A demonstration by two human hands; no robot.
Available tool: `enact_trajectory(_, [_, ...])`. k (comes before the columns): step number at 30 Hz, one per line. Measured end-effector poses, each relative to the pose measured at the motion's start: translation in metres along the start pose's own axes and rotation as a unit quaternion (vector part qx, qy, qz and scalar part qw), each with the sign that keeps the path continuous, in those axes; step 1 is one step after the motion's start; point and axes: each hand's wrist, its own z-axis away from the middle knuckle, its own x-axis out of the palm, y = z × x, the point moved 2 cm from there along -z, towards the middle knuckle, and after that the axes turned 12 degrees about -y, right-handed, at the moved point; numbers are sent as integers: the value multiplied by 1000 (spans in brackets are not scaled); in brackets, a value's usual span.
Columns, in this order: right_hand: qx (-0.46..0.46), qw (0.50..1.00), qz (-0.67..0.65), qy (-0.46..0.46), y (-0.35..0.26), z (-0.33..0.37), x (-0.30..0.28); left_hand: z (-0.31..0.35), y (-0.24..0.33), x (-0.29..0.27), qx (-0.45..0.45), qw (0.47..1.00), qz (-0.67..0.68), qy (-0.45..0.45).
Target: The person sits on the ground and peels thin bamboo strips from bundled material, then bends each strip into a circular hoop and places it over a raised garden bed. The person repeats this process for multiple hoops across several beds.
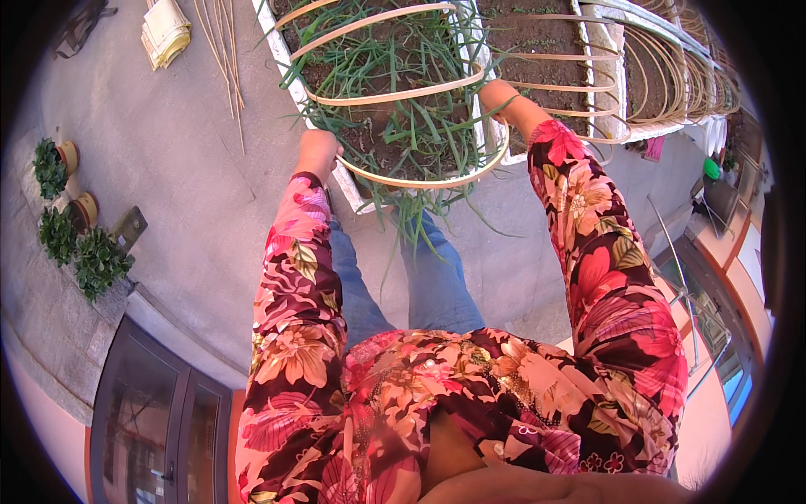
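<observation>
A thin bent bamboo strip (420, 183) curves over the near end of a white-walled planter box (291, 74). My left hand (318, 153) is closed around its left end at the box's left wall. Near the right wall, my right hand (502, 99) has its fingers curled at the strip's other end; the fingertips are partly hidden. Long green onion-like plants (407, 126) fill the box, some leaves drooping over its near edge. Just beyond the held strip, another bamboo hoop (395, 100) arches across, with more behind it.
To the right, neighbouring planters carry rows of hoops (558, 86). Loose bamboo strips (225, 63) and a folded pale yellow bundle (165, 38) lie on the concrete at far left. Potted plants (52, 168) stand at the left, above a glazed door (138, 412).
</observation>
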Motion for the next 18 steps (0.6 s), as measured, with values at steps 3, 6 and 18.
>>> enact_trajectory(3, [-24,995,86,33,-1,-4,-4,-8,-1,-1,8,999,41,-1])
enact_trajectory(6, [-22,988,-135,70,-5,1,2,-7,-9,1,12,992,114,-43])
enact_trajectory(18, [43,171,-945,275,-134,137,8,119,1,79,127,962,241,-6])
